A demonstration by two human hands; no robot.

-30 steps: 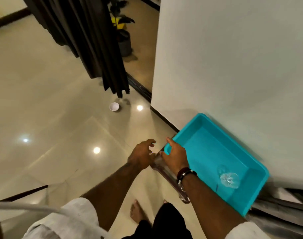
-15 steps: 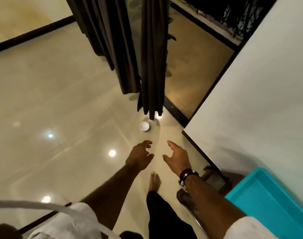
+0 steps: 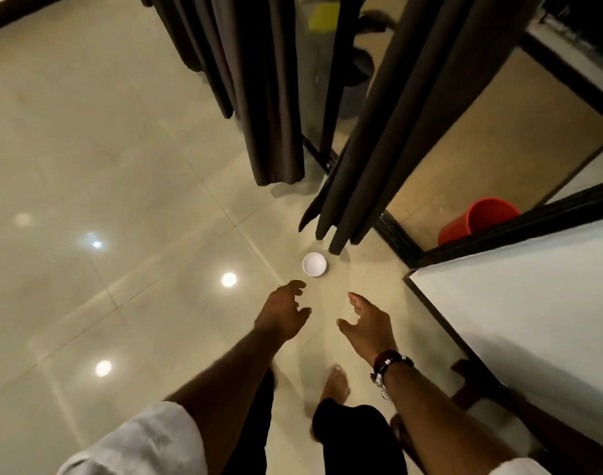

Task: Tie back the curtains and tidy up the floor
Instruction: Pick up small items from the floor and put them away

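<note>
- Your left hand (image 3: 282, 313) and right hand (image 3: 368, 325) hang side by side above the tile floor (image 3: 98, 138), apart from each other, fingers loosely spread, holding nothing.
- 1 small white bowl (image 3: 314, 264) sits upright on the floor just beyond your left fingertips, mouth up, and looks empty from here.
- The bowl lies just below the hem of the right dark curtain panel (image 3: 389, 138); whether the cloth touches it is unclear.
- Handling guess: light, rigid, smooth-walled. Could be plastic or ceramic, cannot tell, so treat it as breakable on tile.
- Best hold is likely a pinch across the rim, thumb inside and fingers outside, or cup it from the side low down. 1 hand should be enough.
- The 2 curtain panels, the left one (image 3: 259, 97) included, hang loose and untied. Soft heavy-looking fabric; gather each mid-height with both hands.
- An orange bucket (image 3: 475, 219) stands beyond the glass door track (image 3: 397, 240), well clear of your reach.
- A bare foot (image 3: 334, 383) is planted near, behind the hands.
</note>
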